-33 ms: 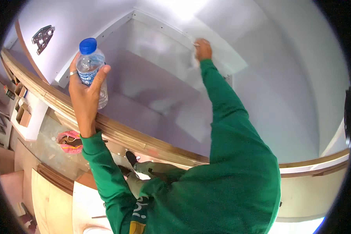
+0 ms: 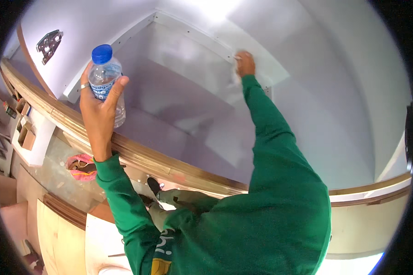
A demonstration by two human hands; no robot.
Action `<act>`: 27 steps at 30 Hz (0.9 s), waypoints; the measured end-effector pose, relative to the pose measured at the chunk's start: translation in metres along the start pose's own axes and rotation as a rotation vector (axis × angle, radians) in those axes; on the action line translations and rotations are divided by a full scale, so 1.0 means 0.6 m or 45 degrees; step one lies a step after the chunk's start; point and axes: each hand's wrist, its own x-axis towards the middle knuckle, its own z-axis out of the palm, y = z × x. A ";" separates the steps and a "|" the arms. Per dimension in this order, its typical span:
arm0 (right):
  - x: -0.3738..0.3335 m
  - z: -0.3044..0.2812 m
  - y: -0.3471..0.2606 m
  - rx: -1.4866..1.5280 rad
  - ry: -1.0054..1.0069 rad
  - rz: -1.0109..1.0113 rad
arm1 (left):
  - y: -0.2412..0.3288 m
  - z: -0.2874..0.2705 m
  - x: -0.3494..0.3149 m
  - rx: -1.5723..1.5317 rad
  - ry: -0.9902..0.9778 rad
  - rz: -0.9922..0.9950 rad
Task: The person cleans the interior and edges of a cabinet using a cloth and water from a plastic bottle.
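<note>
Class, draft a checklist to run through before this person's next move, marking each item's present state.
1. Bottle secure in the left hand: ok, fingers and thumb wrap it.
2. Blue cap on the bottle: ok.
3. Liquid level in the bottle: cannot tell.
4. Right hand gripping the white thing beside it: cannot tell, blurred.
5. Pink bag clear of the dark shoe: ok, they lie apart.

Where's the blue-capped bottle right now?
Upper left of the head view: the bottle is in the person's left hand, just right of the metal bracket in the image.
</note>
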 end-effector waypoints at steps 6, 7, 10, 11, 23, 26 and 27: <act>-0.084 -0.101 0.073 -0.149 -0.035 0.170 | 0.000 0.005 0.000 -0.011 -0.046 0.019; -0.089 -0.096 0.070 -0.216 -0.021 0.213 | 0.000 0.007 -0.002 -0.020 -0.071 0.012; -0.079 -0.078 0.078 -0.198 0.088 0.119 | 0.008 0.016 -0.004 -0.081 -0.118 -0.054; -0.071 -0.071 0.063 -0.178 0.080 0.096 | 0.007 0.014 -0.006 -0.079 -0.103 -0.041; -0.093 -0.078 0.081 -0.272 0.045 0.289 | 0.010 0.014 -0.007 -0.009 -0.150 0.014; -0.040 -0.004 0.053 -0.134 0.117 0.262 | 0.010 0.011 -0.006 -0.017 -0.117 0.023; -0.020 0.020 0.036 -0.121 0.083 0.185 | 0.001 0.011 -0.005 -0.034 -0.116 0.044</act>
